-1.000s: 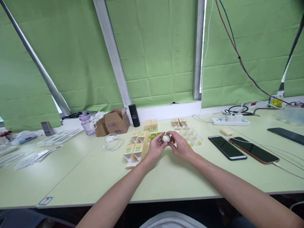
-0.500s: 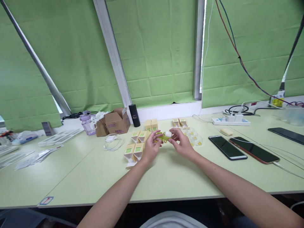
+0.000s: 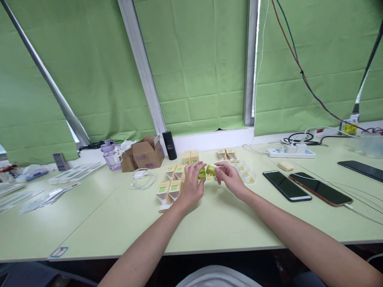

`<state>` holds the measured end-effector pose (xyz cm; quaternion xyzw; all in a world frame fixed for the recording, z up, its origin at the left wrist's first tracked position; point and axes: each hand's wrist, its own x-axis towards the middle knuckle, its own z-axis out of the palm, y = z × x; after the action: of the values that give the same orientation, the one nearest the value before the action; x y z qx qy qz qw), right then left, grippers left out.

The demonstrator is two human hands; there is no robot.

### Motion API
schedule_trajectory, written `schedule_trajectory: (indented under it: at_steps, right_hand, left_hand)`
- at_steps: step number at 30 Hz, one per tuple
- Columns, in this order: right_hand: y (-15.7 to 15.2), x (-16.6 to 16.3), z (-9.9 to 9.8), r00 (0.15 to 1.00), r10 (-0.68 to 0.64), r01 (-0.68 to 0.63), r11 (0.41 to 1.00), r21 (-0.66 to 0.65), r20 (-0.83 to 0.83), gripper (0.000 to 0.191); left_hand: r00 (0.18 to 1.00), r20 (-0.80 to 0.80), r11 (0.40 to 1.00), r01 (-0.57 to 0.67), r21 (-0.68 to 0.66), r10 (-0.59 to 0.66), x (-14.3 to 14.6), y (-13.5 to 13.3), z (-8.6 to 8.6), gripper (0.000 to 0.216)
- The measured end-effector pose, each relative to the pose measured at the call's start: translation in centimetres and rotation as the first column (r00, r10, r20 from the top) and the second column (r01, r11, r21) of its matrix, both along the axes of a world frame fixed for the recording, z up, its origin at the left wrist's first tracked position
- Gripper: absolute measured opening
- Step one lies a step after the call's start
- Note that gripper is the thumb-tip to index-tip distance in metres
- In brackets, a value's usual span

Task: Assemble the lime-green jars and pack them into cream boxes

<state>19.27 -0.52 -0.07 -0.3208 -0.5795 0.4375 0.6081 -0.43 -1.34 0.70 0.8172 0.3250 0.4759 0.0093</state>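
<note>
My left hand (image 3: 193, 183) is closed around a small yellow-green piece (image 3: 202, 173) that looks hollow, with its inner side facing up. A rounded, glossy green shell (image 3: 211, 170) is pinched between the fingers of my right hand (image 3: 229, 177), just apart from the left one. Both pieces are held above the table, close together. Under them lies a small yellowish bit (image 3: 210, 177), too small to make out. Beside my left hand stand several small tan boxes with green labels (image 3: 174, 190). Right of my right hand lies a clear plastic tray with yellow spots (image 3: 247, 175).
More small boxes (image 3: 226, 155) stand at the back. Two phones (image 3: 286, 185) and a power strip (image 3: 291, 152) with cables lie to the right. Further left are a cardboard box (image 3: 147, 153), a black cylinder (image 3: 169, 146), a coiled white cable (image 3: 143, 178) and a purple bottle (image 3: 111, 157).
The white rounded thing seen between my hands no longer shows. The green shell in my right hand has turned over, and the green pieces are now apart.
</note>
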Motion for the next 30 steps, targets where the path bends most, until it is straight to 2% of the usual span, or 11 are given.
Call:
schedule_trajectory:
  at_steps: [4,8,12,15,18,21,24,27,30]
  right_hand:
    - [0.2,0.1,-0.2,0.999,0.003,-0.001,0.999,-0.049,0.034,0.061]
    - [0.2,0.0,-0.2,0.997,0.038,-0.031,0.995,-0.096,0.069,0.062]
    - [0.2,0.0,-0.1,0.996,0.051,-0.042,0.990,-0.131,0.069,0.065]
    - [0.3,0.2,-0.1,0.997,0.055,-0.045,0.986,-0.162,0.058,0.066]
    - [0.2,0.4,0.1,0.991,0.130,-0.136,0.962,-0.238,-0.043,0.066]
    - [0.2,0.8,0.3,0.956,0.236,-0.277,0.919,-0.281,-0.174,0.059]
    - [0.3,1.1,0.4,0.930,0.280,-0.343,0.891,-0.296,-0.237,0.041]
    - [0.4,1.4,0.4,0.920,0.316,-0.377,0.874,-0.307,-0.233,0.030]
    - [0.5,1.6,0.5,0.917,0.354,-0.395,0.866,-0.306,-0.181,0.030]
  left_hand:
    - [0.999,-0.033,0.999,0.009,0.032,-0.008,0.1,-0.2,0.1,0.053]
    - [0.994,-0.077,0.993,0.081,0.084,-0.074,-0.1,-0.1,0.0,0.054]
    - [0.983,-0.100,0.986,0.161,0.049,-0.155,-0.1,0.0,0.0,0.050]
    - [0.980,-0.110,0.986,0.169,0.014,-0.166,0.0,0.0,-0.1,0.047]
    - [0.981,-0.119,0.988,0.147,-0.040,-0.150,0.0,0.0,-0.3,0.044]
    - [0.989,-0.069,0.988,0.121,-0.098,-0.128,0.1,0.0,-0.4,0.043]
    - [0.993,0.005,0.982,0.117,-0.147,-0.117,0.2,0.0,-0.4,0.048]
    - [0.991,0.049,0.971,0.133,-0.200,-0.126,0.4,0.1,-0.4,0.056]
    - [0.987,0.079,0.953,0.158,-0.258,-0.142,0.5,0.0,-0.3,0.060]
